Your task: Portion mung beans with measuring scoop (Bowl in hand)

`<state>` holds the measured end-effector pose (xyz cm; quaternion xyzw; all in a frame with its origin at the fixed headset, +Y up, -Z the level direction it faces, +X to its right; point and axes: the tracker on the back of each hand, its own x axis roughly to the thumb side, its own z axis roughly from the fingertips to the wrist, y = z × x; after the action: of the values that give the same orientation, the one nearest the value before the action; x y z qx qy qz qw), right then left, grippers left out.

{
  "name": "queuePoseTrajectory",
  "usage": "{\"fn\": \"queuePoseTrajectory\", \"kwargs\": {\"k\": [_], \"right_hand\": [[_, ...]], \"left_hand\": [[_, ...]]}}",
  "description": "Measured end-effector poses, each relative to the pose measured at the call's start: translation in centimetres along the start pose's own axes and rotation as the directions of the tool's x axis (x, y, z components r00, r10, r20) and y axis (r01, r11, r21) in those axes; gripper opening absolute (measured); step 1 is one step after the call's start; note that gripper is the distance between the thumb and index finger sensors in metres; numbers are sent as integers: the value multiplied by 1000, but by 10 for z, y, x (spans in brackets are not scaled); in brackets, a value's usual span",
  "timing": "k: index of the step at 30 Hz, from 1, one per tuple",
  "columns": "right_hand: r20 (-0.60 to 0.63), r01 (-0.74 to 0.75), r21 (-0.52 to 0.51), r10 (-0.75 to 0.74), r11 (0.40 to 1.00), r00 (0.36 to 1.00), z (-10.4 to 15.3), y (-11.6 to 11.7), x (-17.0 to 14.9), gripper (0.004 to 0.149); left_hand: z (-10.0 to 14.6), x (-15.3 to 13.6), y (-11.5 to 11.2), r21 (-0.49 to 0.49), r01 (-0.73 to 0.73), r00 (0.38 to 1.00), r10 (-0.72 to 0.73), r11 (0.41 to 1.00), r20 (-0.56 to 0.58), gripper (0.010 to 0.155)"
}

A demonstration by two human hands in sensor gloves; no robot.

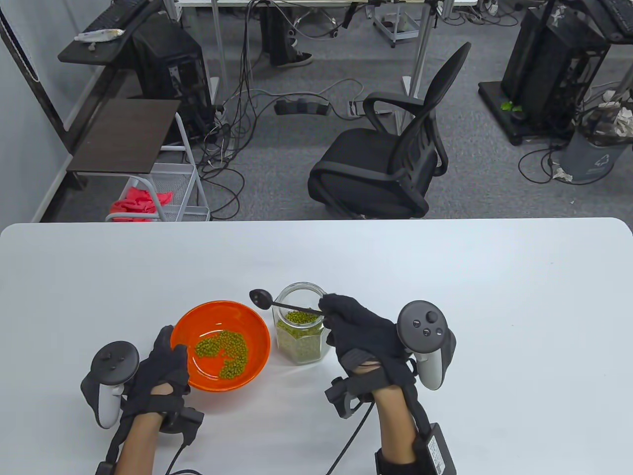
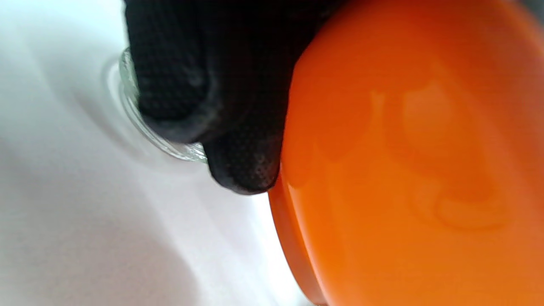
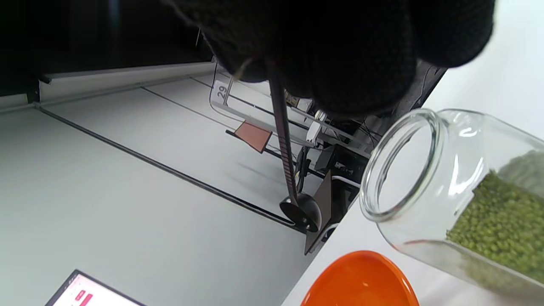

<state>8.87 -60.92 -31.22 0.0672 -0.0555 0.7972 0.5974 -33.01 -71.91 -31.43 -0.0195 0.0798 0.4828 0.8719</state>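
Scoop [image 1: 260,297] left of right hand [image 1: 357,330]

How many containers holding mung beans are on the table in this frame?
2. The orange bowl sits at the table's near left, gripped at its rim by the left hand; the glass jar stands just right of it, beside the right hand. None appear hidden.

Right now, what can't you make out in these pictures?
- Left hand fingers under the orange bowl: hidden by the bowl in the table view; the blurred left wrist view shows only fingertips.
- Right hand grip on the scoop handle: covered by the glove in both views.
- Jar base: cut off by the right wrist view's edge.
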Motion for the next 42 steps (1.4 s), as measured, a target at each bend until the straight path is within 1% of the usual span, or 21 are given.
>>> {"fn": "queuePoseTrajectory", "kwargs": {"k": [5, 9, 13, 16, 21, 24, 28, 30, 35, 37, 42], "right_hand": [[-11, -14, -71, 14, 997, 1000, 4, -18, 0, 40], [-29, -90, -147, 86, 985, 996, 9, -31, 1, 39], [-57, -174, -196, 166, 965, 985, 9, -33, 1, 39], [-70, -242, -195, 233, 950, 970, 7, -24, 3, 39], [-74, -370, -157, 362, 916, 929, -1, -1, 5, 39], [-77, -431, -163, 424, 888, 903, -6, 9, 6, 39], [-79, -487, -143, 480, 862, 874, -13, 23, 10, 39], [-74, -527, -133, 522, 839, 850, -16, 33, 11, 39], [-56, -651, -118, 650, 750, 758, -24, 57, 13, 39], [-46, -693, -96, 693, 714, 720, -29, 66, 13, 39], [-14, -727, -34, 727, 685, 686, -35, 81, 9, 39]], "left_hand": [[0, 0, 0, 0, 1, 1000, -1, 1000, 2, 65], [0, 0, 1, 2, 3, 1000, -3, 1000, 2, 65], [0, 0, 1, 2, 4, 1000, -4, 1000, 3, 65], [0, 0, 1, 1, 5, 1000, -5, 1000, 5, 65], [0, 0, 2, 3, 7, 1000, -7, 1000, 10, 65], [0, 0, 1, -1, 2, 1000, -2, 1000, 14, 65], [0, 1, 2, 2, -1, 1000, 1, 1000, 15, 65], [0, 1, 2, 0, -3, 1000, 3, 1000, 15, 65], [0, 1, 2, -4, -7, 1000, 7, 1000, 18, 65], [0, 1, 2, -2, -7, 1000, 7, 1000, 19, 65], [0, 0, 2, -2, -6, 1000, 6, 1000, 17, 65]]}}
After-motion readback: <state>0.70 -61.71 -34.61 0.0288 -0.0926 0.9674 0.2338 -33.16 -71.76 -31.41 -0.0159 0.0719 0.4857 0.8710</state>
